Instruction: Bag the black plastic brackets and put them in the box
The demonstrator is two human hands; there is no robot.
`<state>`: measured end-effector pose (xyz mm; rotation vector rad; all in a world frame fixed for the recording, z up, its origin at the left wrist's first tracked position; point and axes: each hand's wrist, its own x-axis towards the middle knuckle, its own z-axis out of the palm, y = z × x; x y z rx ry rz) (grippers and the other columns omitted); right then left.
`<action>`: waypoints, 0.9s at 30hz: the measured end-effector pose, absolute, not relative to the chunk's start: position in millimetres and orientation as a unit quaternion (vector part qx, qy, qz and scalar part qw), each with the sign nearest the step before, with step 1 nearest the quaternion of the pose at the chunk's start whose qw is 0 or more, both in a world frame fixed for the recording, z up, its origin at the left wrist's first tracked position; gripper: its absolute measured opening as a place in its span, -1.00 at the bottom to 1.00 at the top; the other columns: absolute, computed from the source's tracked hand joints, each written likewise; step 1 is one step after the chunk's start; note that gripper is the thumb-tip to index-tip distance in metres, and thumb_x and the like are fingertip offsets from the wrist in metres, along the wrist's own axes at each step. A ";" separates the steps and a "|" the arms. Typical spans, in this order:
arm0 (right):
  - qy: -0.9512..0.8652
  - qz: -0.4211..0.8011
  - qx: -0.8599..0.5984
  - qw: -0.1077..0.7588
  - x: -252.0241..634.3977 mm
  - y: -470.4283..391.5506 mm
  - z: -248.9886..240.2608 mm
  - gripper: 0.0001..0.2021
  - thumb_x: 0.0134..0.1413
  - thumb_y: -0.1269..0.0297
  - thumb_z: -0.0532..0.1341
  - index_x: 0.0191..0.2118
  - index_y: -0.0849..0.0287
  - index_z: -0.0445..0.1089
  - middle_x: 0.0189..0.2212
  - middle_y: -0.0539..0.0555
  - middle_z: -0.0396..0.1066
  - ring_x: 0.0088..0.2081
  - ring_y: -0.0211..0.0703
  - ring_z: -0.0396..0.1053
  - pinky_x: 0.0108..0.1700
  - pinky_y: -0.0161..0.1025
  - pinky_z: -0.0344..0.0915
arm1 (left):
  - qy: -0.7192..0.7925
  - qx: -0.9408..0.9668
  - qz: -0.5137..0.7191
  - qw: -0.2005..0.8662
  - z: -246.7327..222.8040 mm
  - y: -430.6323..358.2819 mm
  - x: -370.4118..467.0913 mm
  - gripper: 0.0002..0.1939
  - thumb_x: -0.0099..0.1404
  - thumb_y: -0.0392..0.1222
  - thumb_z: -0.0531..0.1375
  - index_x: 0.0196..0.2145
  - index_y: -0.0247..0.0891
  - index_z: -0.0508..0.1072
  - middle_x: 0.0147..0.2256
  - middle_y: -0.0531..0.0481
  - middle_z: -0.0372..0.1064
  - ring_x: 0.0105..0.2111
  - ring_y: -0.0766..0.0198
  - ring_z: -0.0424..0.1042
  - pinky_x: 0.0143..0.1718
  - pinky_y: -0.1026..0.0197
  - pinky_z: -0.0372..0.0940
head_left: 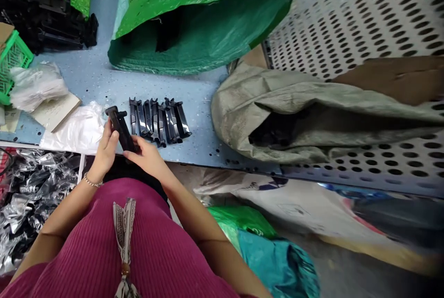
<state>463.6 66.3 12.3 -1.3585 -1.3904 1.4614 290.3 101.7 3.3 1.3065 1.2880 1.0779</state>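
Between both hands, over the front edge of the blue table, is a long black plastic part (pixel 122 128) with short stubs at its upper end. My left hand (pixel 107 148), with a bead bracelet at the wrist, grips its left side. My right hand (pixel 147 154) holds its lower right end, fingers closed round it. Just beyond lies a row of several similar black plastic parts (pixel 157 120), side by side on the table. White plastic bags (pixel 78 127) lie flat to the left of my left hand. Whether the held part is one piece or more, I cannot tell.
A green woven sack (pixel 204 51) gapes at the back; a grey sack (pixel 236 108) with dark contents lies right. More black parts (pixel 52 23) pile up back left near a green basket (pixel 15 60). Bagged parts (pixel 38 196) fill a space below left. Perforated metal (pixel 347 21) stretches right.
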 end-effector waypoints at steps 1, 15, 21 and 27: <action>-0.502 0.588 -0.519 0.363 460.7 64.9 8.8 -0.53 0.11 0.20 0.37 0.15 0.12 0.42 0.04 0.15 0.54 0.05 0.04 0.51 0.10 0.01 0.44 | 0.560 0.600 0.407 0.401 0.9 99.0 276.9 -0.49 0.48 0.14 0.09 0.27 -0.11 0.36 0.24 -0.19 0.31 0.27 0.01 0.27 0.32 -0.09 0.17; -0.284 0.753 -0.406 0.433 439.0 76.2 -0.6 -0.61 -0.09 0.06 0.47 -0.17 0.14 0.48 -0.24 0.07 0.61 -0.26 -0.06 0.58 -0.11 -0.10 0.48 | 0.633 0.596 0.341 0.357 -2.6 107.6 170.5 -0.78 0.23 -0.02 0.31 -0.44 -0.21 0.56 -0.27 -0.07 0.44 -0.20 0.16 0.43 -0.12 0.12 0.33; -0.243 0.810 -0.316 0.431 392.5 108.7 6.2 -0.52 -0.09 -0.18 0.38 -0.19 0.11 0.47 -0.21 0.11 0.62 -0.06 0.10 0.55 -0.04 -0.03 0.49 | 0.631 0.548 0.399 0.376 11.4 106.6 177.4 -0.85 0.21 -0.14 0.32 -0.28 -0.22 0.52 -0.24 -0.07 0.52 -0.22 0.16 0.49 -0.11 0.09 0.39; -0.262 0.771 -0.339 0.471 374.6 112.2 -9.6 -0.57 -0.07 -0.01 0.41 -0.12 0.11 0.43 -0.24 0.03 0.59 -0.28 -0.17 0.50 -0.28 -0.28 0.41 | 0.584 0.767 0.190 0.189 31.8 105.2 169.5 -0.64 0.28 -0.37 0.07 -0.11 -0.20 0.61 0.01 -0.21 0.50 0.05 -0.07 0.46 0.17 -0.16 0.33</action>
